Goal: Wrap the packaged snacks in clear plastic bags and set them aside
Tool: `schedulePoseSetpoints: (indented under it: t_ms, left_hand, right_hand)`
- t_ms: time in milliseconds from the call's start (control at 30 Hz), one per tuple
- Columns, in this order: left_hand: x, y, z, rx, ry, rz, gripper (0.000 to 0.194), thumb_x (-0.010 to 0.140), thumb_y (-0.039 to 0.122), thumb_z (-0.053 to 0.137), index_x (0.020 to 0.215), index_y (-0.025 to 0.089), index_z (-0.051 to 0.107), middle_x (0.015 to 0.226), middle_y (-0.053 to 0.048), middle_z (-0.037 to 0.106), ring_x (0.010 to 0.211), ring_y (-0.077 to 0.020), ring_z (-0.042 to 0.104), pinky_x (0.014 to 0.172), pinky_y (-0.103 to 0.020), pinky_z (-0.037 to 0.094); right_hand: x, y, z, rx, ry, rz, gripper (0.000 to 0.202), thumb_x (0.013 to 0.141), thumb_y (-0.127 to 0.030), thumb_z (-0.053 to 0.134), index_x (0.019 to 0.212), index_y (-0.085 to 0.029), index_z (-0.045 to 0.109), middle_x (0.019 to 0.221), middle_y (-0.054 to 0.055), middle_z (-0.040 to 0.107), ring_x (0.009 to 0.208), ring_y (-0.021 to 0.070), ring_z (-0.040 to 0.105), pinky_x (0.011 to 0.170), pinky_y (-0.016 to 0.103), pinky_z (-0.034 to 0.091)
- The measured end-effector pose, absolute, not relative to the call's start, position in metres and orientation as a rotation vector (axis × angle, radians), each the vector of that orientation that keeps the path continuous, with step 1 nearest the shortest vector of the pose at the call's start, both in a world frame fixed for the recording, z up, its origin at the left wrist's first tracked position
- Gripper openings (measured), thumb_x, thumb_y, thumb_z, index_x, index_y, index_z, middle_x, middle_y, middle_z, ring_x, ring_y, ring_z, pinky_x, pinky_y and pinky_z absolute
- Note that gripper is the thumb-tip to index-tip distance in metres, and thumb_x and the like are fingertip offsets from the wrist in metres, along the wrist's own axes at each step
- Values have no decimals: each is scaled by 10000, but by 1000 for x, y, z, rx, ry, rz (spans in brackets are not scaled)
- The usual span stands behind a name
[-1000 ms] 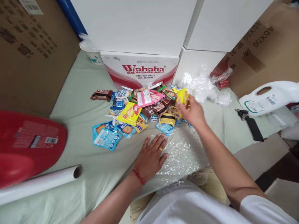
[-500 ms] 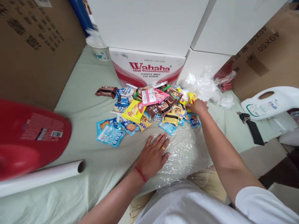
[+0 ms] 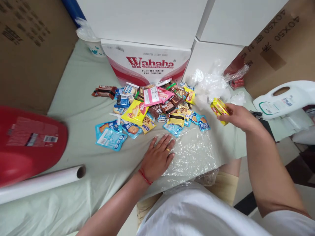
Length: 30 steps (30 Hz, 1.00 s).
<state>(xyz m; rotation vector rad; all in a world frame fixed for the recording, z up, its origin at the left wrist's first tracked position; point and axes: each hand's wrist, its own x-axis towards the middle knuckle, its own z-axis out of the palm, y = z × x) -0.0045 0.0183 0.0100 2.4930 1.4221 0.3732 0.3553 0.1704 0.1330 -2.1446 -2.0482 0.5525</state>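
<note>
- The right hand (image 3: 237, 114), as I watch from afar, holds yellow snack packaging (image 3: 218, 108) between its fingers; whether that is one packet or more, I cannot tell.
- The held yellow lies to the right of the snack pile (image 3: 177, 101), apart from it, on the near side of a crumpled clear plastic heap (image 3: 209, 82).
- The left hand (image 3: 158, 155) rests palm down on the near side of the pile, its fingers slightly spread and gripping nothing, at the left edge of a clear plastic sheet (image 3: 189, 157).
- I see wrapped snacks in pink, brown, yellow and blue heaped mid-scene on a cloth-covered tabletop (image 3: 73, 85), with light-blue packets (image 3: 112, 139) at the near left and a brown packet (image 3: 104, 91) at the far left.
- A white-and-red "Wahaha" carton (image 3: 147, 64) stands just behind the heap.
- At the far left, I make out a paper cup (image 3: 94, 47) with plastic in it; at the near left, a red container (image 3: 24, 131) and a white tube (image 3: 41, 185).
- A white jug (image 3: 283, 100) lies at the right.
</note>
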Motion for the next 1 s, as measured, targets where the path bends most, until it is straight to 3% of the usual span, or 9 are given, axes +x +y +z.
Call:
schedulePoseSetpoints:
  t_ms: [133, 233, 333, 467, 600, 700, 833, 1000]
  left_hand:
    - [-5, 22, 11, 2464, 1473, 327, 513, 1087, 417, 361, 1549, 249, 508, 1691, -43, 390, 1594, -272, 304, 1287, -527, 263]
    - [-7, 24, 10, 2465, 1469, 312, 511, 1092, 383, 341, 1566, 254, 485, 1689, -40, 395, 1582, -259, 331, 1290, -515, 256]
    - [-7, 25, 9, 2482, 1452, 301, 514, 1095, 356, 328, 1584, 264, 459, 1697, -35, 377, 1583, -254, 330, 1293, -513, 245]
    - [-5, 23, 10, 2479, 1497, 279, 524, 1098, 377, 315, 1591, 255, 447, 1701, -47, 365, 1590, -278, 312, 1298, -566, 201]
    - [-4, 23, 12, 2467, 1499, 255, 537, 1098, 338, 290, 1613, 245, 404, 1698, -58, 369, 1591, -281, 309, 1301, -597, 167]
    - [-6, 24, 12, 2445, 1500, 242, 545, 1095, 300, 267, 1620, 224, 392, 1693, -66, 379, 1588, -274, 316, 1300, -590, 181]
    - [-7, 24, 11, 2440, 1498, 252, 539, 1097, 314, 276, 1610, 219, 412, 1695, -73, 373, 1580, -291, 329, 1290, -602, 196]
    - [-6, 23, 9, 2449, 1499, 289, 534, 1094, 310, 300, 1604, 213, 423, 1690, -81, 380, 1577, -300, 335, 1286, -606, 197]
  right_hand:
    - [365, 130, 139, -2158, -2035, 463, 549, 715, -441, 808, 1202, -227, 671, 977, 69, 741, 805, 278, 682, 692, 370, 514]
    - [350, 101, 129, -2051, -2078, 485, 726, 732, -402, 793, 1409, -239, 589, 1271, 120, 702, 1075, 348, 690, 885, 443, 554]
    - [322, 71, 117, -1681, -2332, 714, 809, 790, -334, 747, 1548, -286, 468, 1492, 109, 589, 1312, 349, 601, 1077, 483, 505]
    - [277, 39, 104, -1206, -2705, 912, 814, 819, -171, 644, 1594, -246, 408, 1541, 143, 550, 1392, 327, 533, 1164, 517, 425]
    - [250, 31, 89, -1099, -2901, 843, 777, 837, -147, 635, 1586, -139, 432, 1543, 213, 534, 1381, 360, 519, 1165, 548, 390]
    - [248, 32, 76, -1156, -2950, 721, 761, 874, -189, 668, 1593, -132, 426, 1560, 220, 517, 1405, 384, 483, 1194, 605, 327]
    - [256, 30, 63, -1208, -2907, 646, 851, 897, -468, 745, 1602, -132, 407, 1621, 223, 442, 1477, 410, 397, 1230, 648, 261]
    - [259, 25, 63, -1200, -2790, 632, 754, 944, -529, 676, 1552, -133, 470, 1515, 214, 562, 1451, 385, 438, 1229, 631, 289]
